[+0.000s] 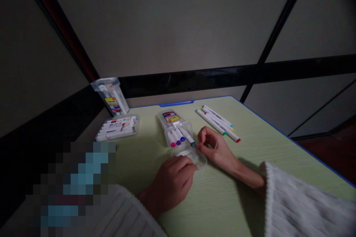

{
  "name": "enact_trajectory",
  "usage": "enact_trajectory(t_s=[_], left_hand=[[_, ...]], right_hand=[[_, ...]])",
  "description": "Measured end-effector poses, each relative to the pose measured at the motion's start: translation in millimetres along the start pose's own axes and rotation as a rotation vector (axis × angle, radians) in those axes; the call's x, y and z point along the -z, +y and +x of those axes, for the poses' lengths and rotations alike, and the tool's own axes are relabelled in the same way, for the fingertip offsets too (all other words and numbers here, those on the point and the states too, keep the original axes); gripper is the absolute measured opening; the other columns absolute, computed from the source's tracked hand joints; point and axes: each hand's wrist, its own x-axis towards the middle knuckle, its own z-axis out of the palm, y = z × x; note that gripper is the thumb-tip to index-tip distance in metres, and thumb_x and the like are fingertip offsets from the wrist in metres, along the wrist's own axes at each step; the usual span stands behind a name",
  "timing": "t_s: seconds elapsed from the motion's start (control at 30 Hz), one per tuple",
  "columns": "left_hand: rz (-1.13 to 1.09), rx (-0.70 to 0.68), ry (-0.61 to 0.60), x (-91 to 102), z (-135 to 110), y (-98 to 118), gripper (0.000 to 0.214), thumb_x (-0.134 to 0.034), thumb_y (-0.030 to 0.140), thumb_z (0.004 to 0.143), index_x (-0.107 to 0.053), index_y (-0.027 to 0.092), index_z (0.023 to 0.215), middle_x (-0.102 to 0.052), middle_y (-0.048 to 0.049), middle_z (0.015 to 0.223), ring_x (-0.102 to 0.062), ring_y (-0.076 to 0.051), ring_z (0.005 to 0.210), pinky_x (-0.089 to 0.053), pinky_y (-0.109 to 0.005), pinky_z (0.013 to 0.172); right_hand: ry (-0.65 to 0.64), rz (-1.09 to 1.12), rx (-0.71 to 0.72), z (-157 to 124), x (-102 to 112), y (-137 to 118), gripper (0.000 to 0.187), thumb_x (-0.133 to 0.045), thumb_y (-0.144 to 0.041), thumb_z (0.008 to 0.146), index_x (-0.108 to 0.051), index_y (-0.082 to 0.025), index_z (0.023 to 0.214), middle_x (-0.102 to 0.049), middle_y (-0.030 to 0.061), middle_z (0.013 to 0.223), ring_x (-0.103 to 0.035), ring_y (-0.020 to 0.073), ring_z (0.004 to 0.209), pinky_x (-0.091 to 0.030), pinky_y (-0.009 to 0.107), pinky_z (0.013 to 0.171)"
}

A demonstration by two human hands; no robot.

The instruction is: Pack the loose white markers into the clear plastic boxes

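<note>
"What is the left hand (pixel 175 179) doing?"
"Its curled fingers clamp the edge of the clear lid (pixel 201 160)."
"And the right hand (pixel 218 150)?"
"Its fingertips are at the green-ended marker (pixel 187 136), which sticks out of the open case (pixel 170 116). Whether they pinch it, I cannot tell."
"Anything beside that marker?"
"3 other markers (pixel 178 142), ends pink, purple and blue. To the right, 4 loose markers (pixel 210 122) lie on the table (pixel 214 200)."

The view is directed forward and down from head height. The table (pixel 214 196) is seen at close range.
</note>
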Motion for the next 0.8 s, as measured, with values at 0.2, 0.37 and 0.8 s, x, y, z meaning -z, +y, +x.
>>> enact_trajectory(t_s=[0.2, 0.37, 0.8], left_hand=[[0.0, -0.015, 0.011, 0.0, 0.3, 0.2, 0.019, -0.043, 0.007, 0.081, -0.06, 0.014, 0.079, -0.06, -0.0044, 0.073, -0.054, -0.013, 0.066, -0.045, -0.025, 0.06], [0.005, -0.006, -0.008, 0.4, 0.2, 0.1, 0.02, -0.042, 0.008, 0.082, -0.06, 0.015, 0.078, -0.06, -0.0041, 0.073, -0.054, -0.013, 0.066, -0.045, -0.025, 0.06], [-0.023, 0.0, -0.009, -0.1, 0.0, -0.3, 0.018, -0.043, 0.008, 0.081, -0.06, 0.014, 0.078, -0.059, -0.0042, 0.073, -0.053, -0.013, 0.065, -0.044, -0.025, 0.059]], right_hand=[[-0.021, 0.026, 0.006, 0.2, -1.1, 1.0, 0.02, -0.053, -0.012, 0.063, -0.035, -0.021, 0.062, -0.041, -0.0053, 0.061, -0.038, 0.0095, 0.055, -0.03, 0.023, 0.049], [-0.032, 0.048, -0.013, 0.0, -2.2, 1.5, 0.021, -0.053, -0.012, 0.063, -0.034, -0.021, 0.063, -0.042, -0.0057, 0.061, -0.042, 0.0095, 0.054, -0.032, 0.023, 0.049], [-0.057, 0.066, -0.043, -0.5, -2.4, -0.4, 0.024, -0.056, -0.014, 0.066, -0.034, -0.021, 0.062, -0.042, -0.0068, 0.06, -0.044, 0.0082, 0.05, -0.034, 0.022, 0.048]])
